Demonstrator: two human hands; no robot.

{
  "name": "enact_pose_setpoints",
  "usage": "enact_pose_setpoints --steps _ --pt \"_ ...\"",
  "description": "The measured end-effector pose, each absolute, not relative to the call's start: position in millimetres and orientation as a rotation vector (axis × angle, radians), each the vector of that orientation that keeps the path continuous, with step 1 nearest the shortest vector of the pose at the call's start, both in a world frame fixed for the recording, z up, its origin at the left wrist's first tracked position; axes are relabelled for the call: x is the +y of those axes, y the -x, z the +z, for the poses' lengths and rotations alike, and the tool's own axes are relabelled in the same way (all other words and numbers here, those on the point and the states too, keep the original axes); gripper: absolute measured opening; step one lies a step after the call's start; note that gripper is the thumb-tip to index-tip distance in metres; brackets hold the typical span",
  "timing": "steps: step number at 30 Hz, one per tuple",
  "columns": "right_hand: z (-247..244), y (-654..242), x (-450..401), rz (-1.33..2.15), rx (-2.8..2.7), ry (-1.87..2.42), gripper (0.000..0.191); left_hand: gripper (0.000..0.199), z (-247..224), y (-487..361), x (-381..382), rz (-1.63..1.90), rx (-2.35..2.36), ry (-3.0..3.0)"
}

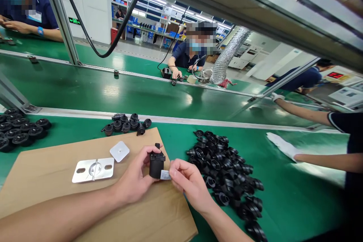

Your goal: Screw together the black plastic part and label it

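Note:
My left hand (135,177) is wrapped around a small black pump-like part (156,165), a cylinder with a short spout on top, and holds it upright above the cardboard. Between the thumb and finger of my right hand (188,183) is a small silvery label (165,175). The label's left end meets the lower side of the black part; whether it sticks there I cannot tell. Left of my hands, a metal plate (105,169) with two oval slots and a round recess lies on the cardboard (53,193), near a small white square piece (120,151).
A large heap of black plastic parts (224,166) lies right of the cardboard. Smaller black parts (126,124) sit behind it, round ones (19,130) far left. A person's white-gloved hand (282,145) rests at right. Metal framing (61,17) and a hanging cable (109,49) stand ahead.

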State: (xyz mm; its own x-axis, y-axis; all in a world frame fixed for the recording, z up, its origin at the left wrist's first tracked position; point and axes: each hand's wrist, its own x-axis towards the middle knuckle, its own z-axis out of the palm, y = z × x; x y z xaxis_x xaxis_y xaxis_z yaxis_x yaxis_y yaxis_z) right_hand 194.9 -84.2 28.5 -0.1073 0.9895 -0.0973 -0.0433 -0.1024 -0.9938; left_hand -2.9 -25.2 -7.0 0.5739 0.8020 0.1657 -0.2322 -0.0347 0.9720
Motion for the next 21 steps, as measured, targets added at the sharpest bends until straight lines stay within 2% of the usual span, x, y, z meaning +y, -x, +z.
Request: enact_pose_setpoints --steps 21 --pt "27.7 -185.3 -85.4 1.305 -1.275 1.304 0.052 0.044 -4.0 2.4 -25.8 0.851 0.502 -1.398"
